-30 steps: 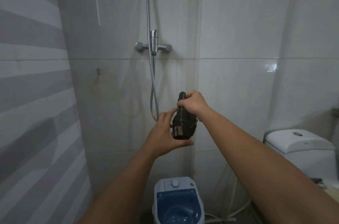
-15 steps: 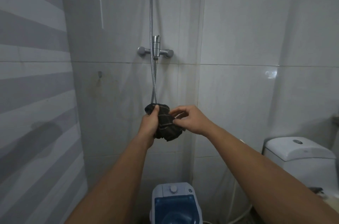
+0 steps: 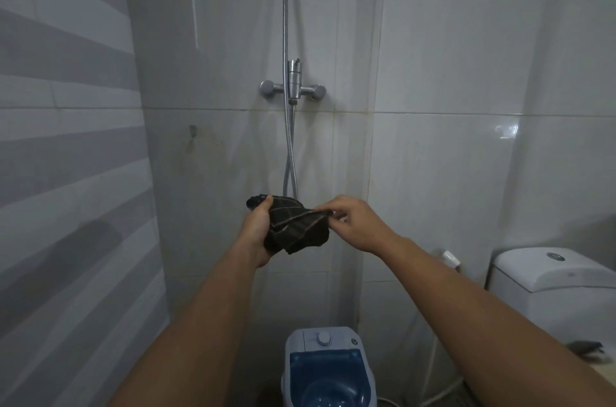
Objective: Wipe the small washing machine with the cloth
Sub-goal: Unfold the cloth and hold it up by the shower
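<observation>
The person holds a dark cloth (image 3: 295,226) up at chest height in front of the tiled wall, well above the small washing machine (image 3: 328,370) that stands on the floor at the bottom of the view. The left hand (image 3: 258,233) grips the bunched cloth, its fingers curled round the fabric, while the right hand (image 3: 356,223) pinches the cloth's right edge between thumb and fingertips (the fabric is drawn out between the two). A shower hose (image 3: 289,153) hangs just behind the cloth, and a toilet tank (image 3: 546,280) stands at the right.
</observation>
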A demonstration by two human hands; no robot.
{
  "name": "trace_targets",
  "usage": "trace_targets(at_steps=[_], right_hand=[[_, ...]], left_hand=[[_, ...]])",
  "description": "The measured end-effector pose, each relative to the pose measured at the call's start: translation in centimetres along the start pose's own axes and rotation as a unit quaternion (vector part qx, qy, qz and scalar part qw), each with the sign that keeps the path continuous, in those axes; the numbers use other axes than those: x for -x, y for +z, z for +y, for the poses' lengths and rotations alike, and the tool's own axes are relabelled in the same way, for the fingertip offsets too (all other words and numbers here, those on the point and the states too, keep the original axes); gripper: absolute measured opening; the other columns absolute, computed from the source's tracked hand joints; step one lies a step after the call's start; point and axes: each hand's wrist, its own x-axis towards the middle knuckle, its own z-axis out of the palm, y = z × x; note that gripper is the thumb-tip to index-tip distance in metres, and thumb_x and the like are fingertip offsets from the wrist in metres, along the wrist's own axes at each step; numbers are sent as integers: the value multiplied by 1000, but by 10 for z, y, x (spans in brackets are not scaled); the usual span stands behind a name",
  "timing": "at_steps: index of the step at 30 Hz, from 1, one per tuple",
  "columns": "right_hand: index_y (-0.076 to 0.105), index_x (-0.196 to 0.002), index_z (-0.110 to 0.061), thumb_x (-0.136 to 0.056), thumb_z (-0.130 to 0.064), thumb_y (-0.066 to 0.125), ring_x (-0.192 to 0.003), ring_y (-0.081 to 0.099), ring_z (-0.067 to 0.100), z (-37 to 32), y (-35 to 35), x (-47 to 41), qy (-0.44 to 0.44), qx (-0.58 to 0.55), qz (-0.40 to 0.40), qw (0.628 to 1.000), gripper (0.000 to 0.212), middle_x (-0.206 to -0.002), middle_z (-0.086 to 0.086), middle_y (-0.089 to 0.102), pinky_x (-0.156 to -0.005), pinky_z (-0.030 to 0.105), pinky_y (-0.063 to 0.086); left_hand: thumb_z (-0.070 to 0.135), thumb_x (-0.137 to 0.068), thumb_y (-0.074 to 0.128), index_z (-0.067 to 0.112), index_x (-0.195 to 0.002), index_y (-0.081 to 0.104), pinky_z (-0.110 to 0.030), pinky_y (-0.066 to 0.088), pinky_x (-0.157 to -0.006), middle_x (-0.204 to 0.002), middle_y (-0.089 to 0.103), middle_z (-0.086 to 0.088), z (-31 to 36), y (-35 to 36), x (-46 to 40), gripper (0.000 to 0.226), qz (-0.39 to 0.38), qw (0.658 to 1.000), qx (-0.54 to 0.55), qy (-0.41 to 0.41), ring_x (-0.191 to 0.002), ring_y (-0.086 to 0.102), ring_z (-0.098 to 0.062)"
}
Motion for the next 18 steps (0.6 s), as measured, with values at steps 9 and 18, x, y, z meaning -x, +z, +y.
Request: trace_targets(at_steps=[9,18], right_hand=[[79,-110,-22,-94,-20,69,-115,67,15,-52,-25,-31,178,-226,-161,944,19,-113,2,77,-106,49,44],[74,-116,-12,-102,-19,58,-105,70,24,-80,-10,-48,138,-206,-99,964,22,-110,9,76,-96,40,54]], left_hand=[[41,-98,51,10,-117,64,-41,58,-61,-86,76,-13,7,-27,2,38,-21,997,-65,-36,-72,75,-30],[43,-93,58,7,-123,68,-45,59,-74,-103,74,-18,17,-49,10,48,-74,991,-98,-50,-93,72,-35]])
